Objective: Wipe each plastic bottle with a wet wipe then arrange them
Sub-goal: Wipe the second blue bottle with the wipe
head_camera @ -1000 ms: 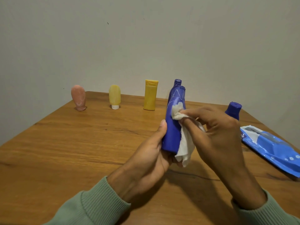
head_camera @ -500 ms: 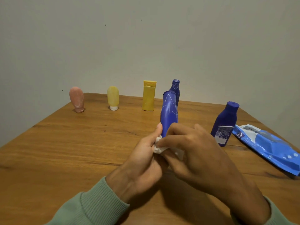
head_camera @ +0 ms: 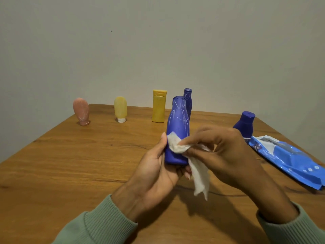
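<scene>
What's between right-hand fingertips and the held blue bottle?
The white wipe: the right hand presses it against the blue bottle, which the left hand grips. Seen in the head view.

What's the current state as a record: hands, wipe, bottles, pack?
left hand: grips held bottle near its base, roughly upright
right hand: pinches wipe against held bottle's lower front
wipe: bunched at the fingertips, tail hanging below
back row: pink tube, pale tube, yellow bottle, rear blue bottle, all standing; the last partly hidden by held bottle
right bottle: dark blue, standing beside pack
pack: blue, lying flat near the right edge of table
</scene>
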The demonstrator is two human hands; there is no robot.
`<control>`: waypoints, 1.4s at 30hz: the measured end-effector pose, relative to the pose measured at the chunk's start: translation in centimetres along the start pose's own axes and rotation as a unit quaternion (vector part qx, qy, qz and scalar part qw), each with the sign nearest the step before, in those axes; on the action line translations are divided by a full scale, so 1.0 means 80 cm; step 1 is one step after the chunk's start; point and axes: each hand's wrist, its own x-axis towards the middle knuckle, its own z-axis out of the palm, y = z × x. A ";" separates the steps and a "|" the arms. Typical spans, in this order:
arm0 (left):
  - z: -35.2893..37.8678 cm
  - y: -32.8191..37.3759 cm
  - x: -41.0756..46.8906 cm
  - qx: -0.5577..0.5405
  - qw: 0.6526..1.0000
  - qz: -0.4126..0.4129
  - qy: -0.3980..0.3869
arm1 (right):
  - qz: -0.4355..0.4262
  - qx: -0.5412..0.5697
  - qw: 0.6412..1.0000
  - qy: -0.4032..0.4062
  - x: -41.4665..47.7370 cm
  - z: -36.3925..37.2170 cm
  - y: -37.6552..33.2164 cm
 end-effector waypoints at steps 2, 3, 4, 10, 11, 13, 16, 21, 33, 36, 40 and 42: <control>0.003 0.000 -0.001 0.005 1.000 -0.005 -0.003 | 0.010 -0.003 0.997 0.082 0.002 0.001 0.004; 0.005 0.000 -0.002 0.003 1.000 -0.004 -0.002 | 0.017 -0.004 0.995 0.100 0.002 0.002 0.004; 0.006 0.001 -0.003 0.001 1.000 -0.006 -0.001 | 0.022 0.006 0.995 0.098 0.002 0.002 0.003; 0.005 0.007 -0.005 0.008 1.000 -0.015 0.012 | 0.044 0.044 0.997 -0.039 0.001 -0.006 -0.001; 0.006 0.007 -0.005 0.013 1.000 -0.014 0.013 | 0.042 0.040 0.998 -0.010 0.002 -0.005 0.000; 0.007 0.003 -0.007 0.004 1.000 -0.009 0.014 | 0.049 0.040 0.995 0.075 0.001 -0.002 0.001; 0.011 0.001 -0.008 -0.035 0.998 0.010 0.041 | 0.059 0.038 0.991 0.115 -0.001 0.003 -0.002; 0.008 0.003 -0.006 0.012 0.998 0.030 0.052 | 0.041 -0.014 0.996 -0.076 -0.004 -0.004 -0.017; 0.004 -0.010 -0.006 0.122 0.991 0.048 0.035 | -0.024 -0.069 0.994 0.084 -0.005 0.013 -0.004; -0.001 -0.012 -0.004 0.172 0.982 0.058 0.051 | -0.042 -0.093 0.993 0.061 -0.006 0.017 -0.005; -0.001 -0.014 -0.010 0.292 0.953 0.058 0.051 | -0.034 -0.134 0.984 0.114 -0.005 0.012 0.001; 0.000 -0.015 -0.011 0.327 0.941 0.066 0.051 | -0.041 -0.145 0.986 0.067 -0.006 0.012 -0.001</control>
